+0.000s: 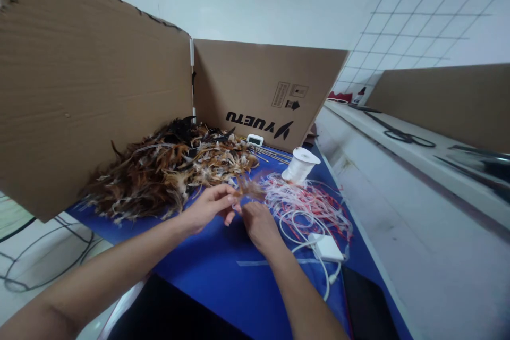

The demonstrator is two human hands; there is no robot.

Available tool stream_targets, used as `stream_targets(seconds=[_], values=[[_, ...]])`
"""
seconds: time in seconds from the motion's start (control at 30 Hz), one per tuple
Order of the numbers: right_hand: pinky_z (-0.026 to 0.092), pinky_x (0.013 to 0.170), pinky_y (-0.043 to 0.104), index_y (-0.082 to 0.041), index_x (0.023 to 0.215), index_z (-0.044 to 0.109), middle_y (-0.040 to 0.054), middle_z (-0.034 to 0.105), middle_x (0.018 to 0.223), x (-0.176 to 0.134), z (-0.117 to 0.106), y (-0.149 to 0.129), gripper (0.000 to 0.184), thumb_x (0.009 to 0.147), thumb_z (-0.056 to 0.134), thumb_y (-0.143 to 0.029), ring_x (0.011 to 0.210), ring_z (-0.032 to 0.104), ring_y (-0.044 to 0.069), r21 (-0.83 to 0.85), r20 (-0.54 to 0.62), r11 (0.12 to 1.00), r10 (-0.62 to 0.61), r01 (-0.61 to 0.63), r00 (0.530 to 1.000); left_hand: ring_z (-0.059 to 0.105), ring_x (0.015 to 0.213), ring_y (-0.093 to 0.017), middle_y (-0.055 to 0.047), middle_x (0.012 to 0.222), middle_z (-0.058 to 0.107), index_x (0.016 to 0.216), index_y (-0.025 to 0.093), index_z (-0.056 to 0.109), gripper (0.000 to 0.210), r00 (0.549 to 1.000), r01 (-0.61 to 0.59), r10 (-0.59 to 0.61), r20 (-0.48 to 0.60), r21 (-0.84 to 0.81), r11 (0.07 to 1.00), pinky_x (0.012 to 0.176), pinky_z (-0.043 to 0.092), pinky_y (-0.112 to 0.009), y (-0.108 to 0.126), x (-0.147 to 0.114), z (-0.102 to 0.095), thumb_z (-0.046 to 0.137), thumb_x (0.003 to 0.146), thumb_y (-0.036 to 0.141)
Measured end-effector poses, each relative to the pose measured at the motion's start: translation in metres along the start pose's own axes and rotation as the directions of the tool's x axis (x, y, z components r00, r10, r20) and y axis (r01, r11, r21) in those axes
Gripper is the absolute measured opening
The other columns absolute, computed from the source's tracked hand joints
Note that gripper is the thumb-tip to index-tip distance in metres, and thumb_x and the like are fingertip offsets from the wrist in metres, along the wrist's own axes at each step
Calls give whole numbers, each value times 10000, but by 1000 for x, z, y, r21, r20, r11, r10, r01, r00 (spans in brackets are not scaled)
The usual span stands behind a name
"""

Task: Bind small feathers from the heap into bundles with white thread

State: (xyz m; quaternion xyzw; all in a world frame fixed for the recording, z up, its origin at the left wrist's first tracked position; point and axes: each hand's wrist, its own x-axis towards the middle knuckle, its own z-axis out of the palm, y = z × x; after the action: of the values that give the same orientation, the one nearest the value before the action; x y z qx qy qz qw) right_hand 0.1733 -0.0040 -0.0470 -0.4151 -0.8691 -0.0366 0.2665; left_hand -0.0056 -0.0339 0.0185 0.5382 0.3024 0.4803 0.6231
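Over the blue tabletop point(223, 271) my two hands meet at a small tuft of brown feathers point(251, 189), blurred by motion. My left hand point(213, 206) pinches the base of the feathers between thumb and forefinger, its other fingers curled loosely. Right against it, my right hand point(260, 227) is closed with the knuckles up; its fingertips are hidden, so I cannot see what is in them. A large heap of brown, black and white feathers point(159, 175) lies beyond my left hand. Red, white and clear strings point(303, 202) lie tangled beyond my right hand.
A white thread spool point(300, 166) stands by the strings, near thin sticks point(274, 155) and a small white display point(255, 140). Cardboard walls point(255, 85) border the back and left. A white adapter point(327, 247) and dark phone-like slab point(368, 305) lie right; scissors point(402, 135) rest on a ledge.
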Motion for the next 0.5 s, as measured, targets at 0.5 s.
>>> stream_targets(seconds=[0.5], values=[[349,596,247,-205,1041,546,22,728,817,2,-15,-6,176,1004,385,-266,720,697,177,-110,177,961,271,-255,946,450,492,-57,19,622,468,752,118,542,103,939,26,-154,-308,-384,923,435,379,-146,-4,-18,-57,585,825,60]])
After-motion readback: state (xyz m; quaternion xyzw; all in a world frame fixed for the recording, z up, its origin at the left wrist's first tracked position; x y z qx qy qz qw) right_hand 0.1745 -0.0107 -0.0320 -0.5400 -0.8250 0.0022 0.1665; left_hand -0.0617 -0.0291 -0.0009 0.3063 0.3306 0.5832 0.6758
